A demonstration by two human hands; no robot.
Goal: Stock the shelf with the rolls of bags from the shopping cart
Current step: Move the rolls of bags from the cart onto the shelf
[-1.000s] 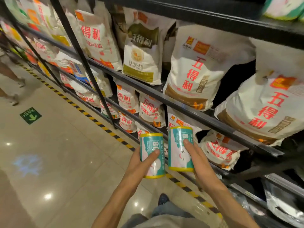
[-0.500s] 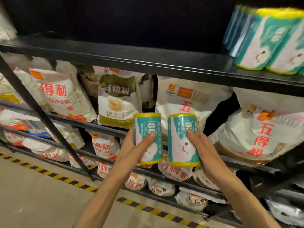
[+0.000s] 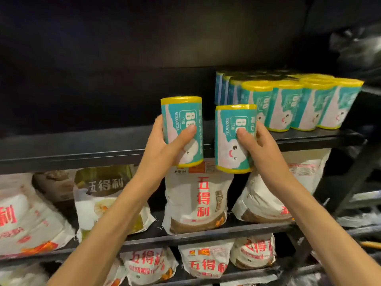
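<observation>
Two teal rolls of bags held upright in front of the top black metal shelf (image 3: 72, 147).

The left hand (image 3: 162, 145) grips one teal-and-white, yellow-capped cylindrical roll of bags (image 3: 182, 131), thumb pressed across its label and fingers curled behind; this left roll sits slightly higher, its lower end level with the shelf's front edge. The right hand (image 3: 261, 145) clamps a matching second roll (image 3: 233, 139) the same way, its lower end below that edge. The two rolls stand near each other, apart. On the shelf's right portion a stocked block of identical rolls (image 3: 299, 104) stands upright, in rows running back from the front edge. Left of that block the shelf surface is open and dark. On the lower shelves lie white printed flour-type bags with red characters (image 3: 198, 199).
</observation>
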